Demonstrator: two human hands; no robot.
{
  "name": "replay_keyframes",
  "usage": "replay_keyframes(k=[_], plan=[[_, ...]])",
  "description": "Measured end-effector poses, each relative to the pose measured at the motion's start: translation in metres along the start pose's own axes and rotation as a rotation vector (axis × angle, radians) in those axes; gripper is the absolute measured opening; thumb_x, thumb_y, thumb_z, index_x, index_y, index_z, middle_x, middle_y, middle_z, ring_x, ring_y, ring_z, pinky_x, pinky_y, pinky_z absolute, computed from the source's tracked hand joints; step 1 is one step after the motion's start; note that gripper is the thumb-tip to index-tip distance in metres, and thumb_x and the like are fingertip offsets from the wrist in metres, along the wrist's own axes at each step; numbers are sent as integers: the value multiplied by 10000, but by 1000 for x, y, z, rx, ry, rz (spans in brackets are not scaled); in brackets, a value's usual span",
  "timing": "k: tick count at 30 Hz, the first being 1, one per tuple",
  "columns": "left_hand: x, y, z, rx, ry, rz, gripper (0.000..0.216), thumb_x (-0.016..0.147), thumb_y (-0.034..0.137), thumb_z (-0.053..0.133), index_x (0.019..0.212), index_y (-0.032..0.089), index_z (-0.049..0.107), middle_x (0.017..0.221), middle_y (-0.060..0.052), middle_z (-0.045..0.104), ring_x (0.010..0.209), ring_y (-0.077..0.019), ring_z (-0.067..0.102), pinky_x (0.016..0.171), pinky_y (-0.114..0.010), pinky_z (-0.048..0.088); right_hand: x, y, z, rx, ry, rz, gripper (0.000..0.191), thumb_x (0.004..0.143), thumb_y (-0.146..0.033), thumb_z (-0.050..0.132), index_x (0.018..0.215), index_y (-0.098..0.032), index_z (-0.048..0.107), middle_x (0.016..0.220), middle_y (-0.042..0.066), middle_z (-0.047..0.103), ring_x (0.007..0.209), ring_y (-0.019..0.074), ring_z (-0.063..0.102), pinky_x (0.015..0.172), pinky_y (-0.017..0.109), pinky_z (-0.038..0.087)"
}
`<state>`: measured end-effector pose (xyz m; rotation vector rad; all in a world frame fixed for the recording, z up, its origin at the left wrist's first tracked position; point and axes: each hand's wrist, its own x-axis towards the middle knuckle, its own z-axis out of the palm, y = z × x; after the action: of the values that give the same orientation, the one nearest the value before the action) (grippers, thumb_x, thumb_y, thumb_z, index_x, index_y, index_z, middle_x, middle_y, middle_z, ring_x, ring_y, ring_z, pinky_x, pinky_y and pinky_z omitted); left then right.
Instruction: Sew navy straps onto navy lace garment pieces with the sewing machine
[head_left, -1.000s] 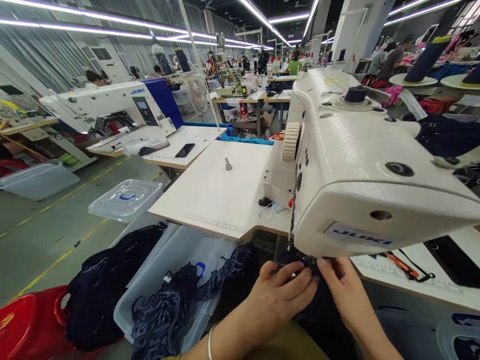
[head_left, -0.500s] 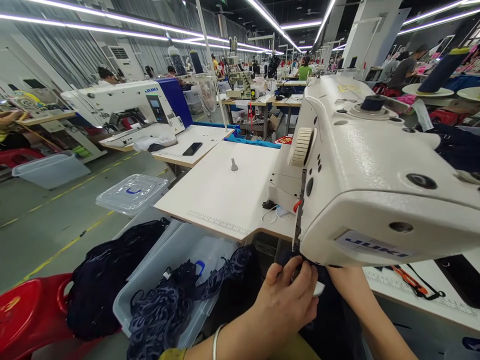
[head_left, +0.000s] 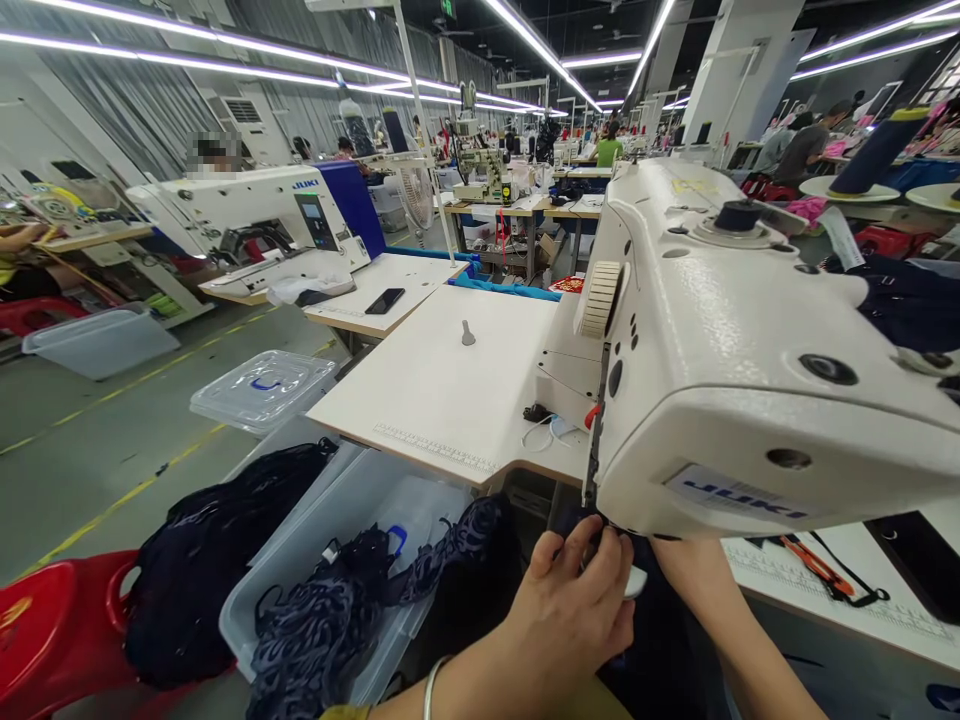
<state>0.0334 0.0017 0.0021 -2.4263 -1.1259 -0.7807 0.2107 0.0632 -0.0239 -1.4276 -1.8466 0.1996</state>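
Note:
My left hand (head_left: 570,590), with a silver bangle at its wrist, is beneath the front of a white JUKI sewing machine (head_left: 735,380). Its fingers are bent and pressed together at a piece of dark navy fabric (head_left: 571,518), whose edges are mostly lost in shadow. A small white rounded part (head_left: 636,583) shows just beyond the knuckles. Of my right hand (head_left: 679,558), only the wrist end appears; the machine head covers its fingers. More dark cloth hangs below, between my arms.
A clear plastic bin (head_left: 244,625) at lower left holds navy patterned straps (head_left: 315,610). A red stool (head_left: 60,630) carries a dark bundle (head_left: 202,560). Orange-handled snips (head_left: 817,568) and a black phone (head_left: 919,565) lie on the table at right. Another JUKI machine (head_left: 247,215) stands back left.
The camera view has shifted slightly. My left hand stays at the fabric under the machine head with almost the same finger pose; my right forearm has barely moved.

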Motion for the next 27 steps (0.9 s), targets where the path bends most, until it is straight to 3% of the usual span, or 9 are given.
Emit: replay_keyframes(k=[8, 12, 17, 20, 22, 25, 27], plan=[[0, -1, -2, 9, -8, 1, 379, 874, 291, 516, 1210, 153, 621, 1259, -38, 598, 1186, -216, 485, 893, -337, 307, -2, -1, -3, 108, -53, 71, 262, 815, -280, 466, 772, -262, 724, 771, 85, 746, 991, 324, 636, 855, 454, 509], [1, -3, 0, -29, 78, -34, 364, 858, 325, 542, 1165, 155, 639, 1177, -23, 650, 1117, -207, 537, 867, -344, 317, 0, -7, -5, 137, -38, 109, 270, 789, -334, 491, 849, -259, 743, 836, 78, 756, 999, 313, 641, 840, 424, 521], [5, -8, 5, -59, 237, -55, 287, 871, 335, 532, 1057, 168, 673, 1033, -17, 708, 967, -196, 612, 837, -359, 328, -8, -14, -7, 423, -18, 391, 302, 797, -380, 509, 909, -201, 724, 846, 80, 745, 988, 291, 645, 881, 402, 502], [5, -10, 6, -76, 226, -51, 296, 908, 351, 485, 1063, 177, 668, 998, -15, 716, 933, -189, 626, 841, -356, 328, -26, -4, 6, 582, 46, 593, 299, 827, -457, 541, 910, -210, 687, 881, 52, 724, 1007, 262, 632, 926, 369, 477], [5, -10, 7, -78, 212, -33, 310, 928, 356, 455, 1076, 182, 664, 1005, -16, 716, 930, -187, 627, 845, -353, 329, -38, 8, 23, 612, 87, 676, 322, 846, -507, 529, 877, -214, 658, 858, 38, 703, 944, 252, 642, 873, 360, 505], [4, -10, 11, -74, 224, -10, 320, 951, 343, 418, 1088, 187, 661, 1022, -15, 713, 935, -185, 625, 849, -349, 336, -52, 20, 51, 608, 90, 705, 377, 860, -545, 518, 804, -189, 629, 775, 46, 669, 794, 248, 649, 743, 394, 543], [4, -9, 13, -71, 227, 3, 320, 954, 329, 411, 1098, 187, 658, 1029, -12, 710, 950, -183, 621, 859, -345, 340, -60, 16, 58, 615, 82, 666, 323, 894, -470, 543, 908, -161, 637, 887, 52, 667, 827, 218, 647, 748, 394, 543]])
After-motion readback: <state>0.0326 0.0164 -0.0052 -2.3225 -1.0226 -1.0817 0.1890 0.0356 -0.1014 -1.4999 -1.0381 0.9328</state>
